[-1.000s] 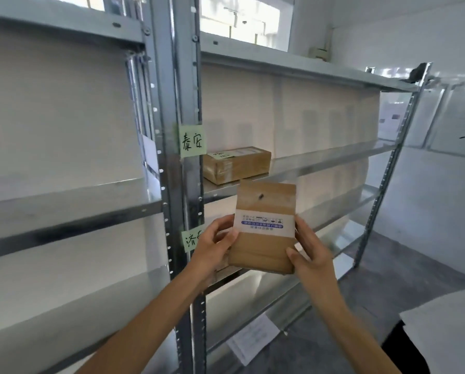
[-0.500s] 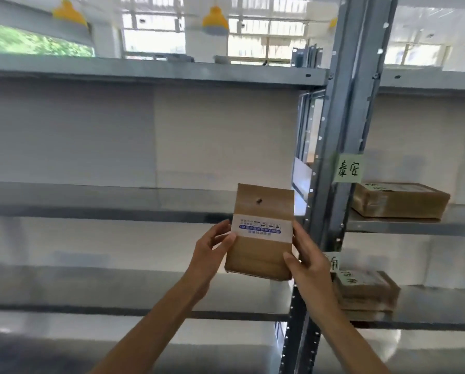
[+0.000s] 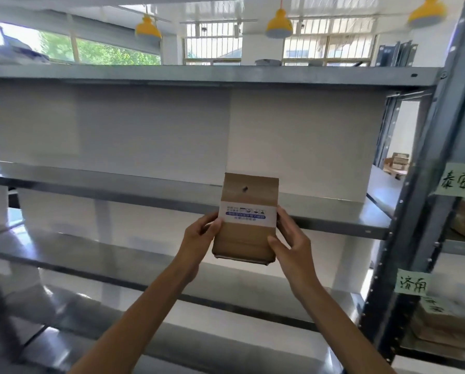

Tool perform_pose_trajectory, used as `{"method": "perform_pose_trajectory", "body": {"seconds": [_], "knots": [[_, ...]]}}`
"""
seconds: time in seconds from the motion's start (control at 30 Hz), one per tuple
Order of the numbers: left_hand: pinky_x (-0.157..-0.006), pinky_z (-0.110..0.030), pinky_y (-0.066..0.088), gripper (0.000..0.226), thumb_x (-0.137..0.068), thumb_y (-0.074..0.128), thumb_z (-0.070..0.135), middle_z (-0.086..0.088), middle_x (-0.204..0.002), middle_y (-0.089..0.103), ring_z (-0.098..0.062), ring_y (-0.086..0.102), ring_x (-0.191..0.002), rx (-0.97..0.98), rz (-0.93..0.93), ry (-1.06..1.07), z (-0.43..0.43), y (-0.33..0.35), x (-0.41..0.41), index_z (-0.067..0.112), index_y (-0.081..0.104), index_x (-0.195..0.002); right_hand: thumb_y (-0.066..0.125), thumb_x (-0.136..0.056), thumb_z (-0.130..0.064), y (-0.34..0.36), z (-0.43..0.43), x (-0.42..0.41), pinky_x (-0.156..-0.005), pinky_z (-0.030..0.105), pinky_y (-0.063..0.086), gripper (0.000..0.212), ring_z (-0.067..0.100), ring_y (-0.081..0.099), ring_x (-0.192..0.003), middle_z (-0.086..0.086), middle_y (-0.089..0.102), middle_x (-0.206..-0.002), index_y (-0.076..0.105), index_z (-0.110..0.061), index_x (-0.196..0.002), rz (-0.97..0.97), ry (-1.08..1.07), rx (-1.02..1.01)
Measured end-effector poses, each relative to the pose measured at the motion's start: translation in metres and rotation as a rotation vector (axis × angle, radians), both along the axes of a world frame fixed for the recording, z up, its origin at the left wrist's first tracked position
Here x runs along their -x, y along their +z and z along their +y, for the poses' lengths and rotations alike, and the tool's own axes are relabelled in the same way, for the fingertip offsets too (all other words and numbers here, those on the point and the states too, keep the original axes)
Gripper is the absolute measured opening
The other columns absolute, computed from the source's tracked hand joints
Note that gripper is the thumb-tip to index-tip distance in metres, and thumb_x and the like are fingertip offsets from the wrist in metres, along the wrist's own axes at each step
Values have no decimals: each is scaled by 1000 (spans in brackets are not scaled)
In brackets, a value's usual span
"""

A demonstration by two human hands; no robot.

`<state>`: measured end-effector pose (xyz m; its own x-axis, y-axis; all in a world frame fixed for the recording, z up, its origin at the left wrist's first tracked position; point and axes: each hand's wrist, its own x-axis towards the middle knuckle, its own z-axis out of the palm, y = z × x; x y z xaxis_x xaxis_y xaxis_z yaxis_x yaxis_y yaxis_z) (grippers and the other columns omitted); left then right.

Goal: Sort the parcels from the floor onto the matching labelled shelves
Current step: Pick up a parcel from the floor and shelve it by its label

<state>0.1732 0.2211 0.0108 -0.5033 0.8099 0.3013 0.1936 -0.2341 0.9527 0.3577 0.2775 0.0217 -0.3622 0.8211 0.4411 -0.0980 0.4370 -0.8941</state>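
One parcel (image 3: 246,220) is up in the air, upright, its white printed band facing the camera, in front of the middle shelf (image 3: 145,188) of the left-hand bay. Both hands clasp it by its side edges: the left hand (image 3: 200,237) wraps the left edge with its thumb on the front face, and the right hand (image 3: 290,245) curls round the right edge and lower corner. To the right of the parcel stands the upright post (image 3: 412,201), which carries two green notes, an upper label (image 3: 456,180) and a lower label (image 3: 412,283), both marking the bay beyond it, where other parcels lie. No label shows on the bay behind the parcel. The step in hand looks like reading the parcel and hunting for its shelf. The next move calls for finding the matching label, then setting the parcel flat on that shelf.
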Motion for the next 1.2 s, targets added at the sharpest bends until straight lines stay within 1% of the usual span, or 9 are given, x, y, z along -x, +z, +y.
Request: {"method": "perform_pose_trajectory", "body": {"seconds": [0.13,0.27,0.43,0.53,0.67,0.8,0.9,1.03,1.2], "knots": [[-97,-37,49,35,-95,47,31,-1,-121,61,-18,56,-112,-14,7,-13,-17,3,43,21,56,-127,54,-89,1,3,-15,45,-105,34,45,59,7,46,-127,-10,51,-134,41,-27,-140,-10,-15,-14],[-95,-35,50,36,-95,46,30,0,-122,60,-16,55,-111,-27,13,-10,-35,7,92,21,54,-129,54,-89,-1,2,-32,100,-103,41,47,59,12,46,-127,-4,51,-137,40,-27,-140,-28,-45,-55],[-92,-33,51,36,-95,46,27,3,-121,59,-15,56,-109,-39,35,-4,-60,9,159,22,53,-130,59,-90,-10,-1,-51,173,-103,32,46,59,13,47,-128,-3,48,-140,36,-24,-142,4,-27,24],[-80,-21,56,33,-95,47,26,7,-118,60,-11,58,-106,-56,57,-26,-75,6,197,25,54,-127,60,-90,-18,-3,-61,212,-100,30,48,43,11,53,-119,-3,57,-129,48,-27,-130,-18,-20,-5],[-73,-16,57,25,-93,50,28,18,-111,63,-4,62,-98,-71,57,-28,-91,2,239,38,57,-115,59,-90,-18,-8,-73,255,-100,30,48,42,10,54,-114,-3,59,-126,50,-25,-131,-48,-41,-35],[-77,-19,56,25,-93,48,29,21,-109,62,-3,62,-97,-56,70,10,-99,-1,276,38,55,-116,59,-90,-19,-10,-79,292,-100,34,48,44,10,54,-113,-8,57,-123,48,-26,-132,-85,-20,-29],[-72,-15,56,24,-94,47,29,23,-106,62,2,62,-94,-67,54,28,-100,0,302,43,56,-111,60,-90,-19,-8,-75,320,-100,30,48,45,11,55,-114,-6,59,-124,49,-26,-132,-79,-5,-35],[-76,-17,54,29,-95,40,32,16,-111,61,-3,58,-103,-74,43,50,-93,4,334,34,53,-121,60,-89,-16,-3,-65,355,-101,27,46,46,10,55,-114,-7,59,-125,49,-26,-133,-52,27,-33],[-72,-18,54,30,-98,38,29,24,-109,62,3,59,-99,-99,32,75,-74,11,376,38,51,-123,60,-90,-15,3,-42,398,-101,28,47,46,9,56,-116,-5,61,-127,51,-24,-133,-7,87,-50]]}}
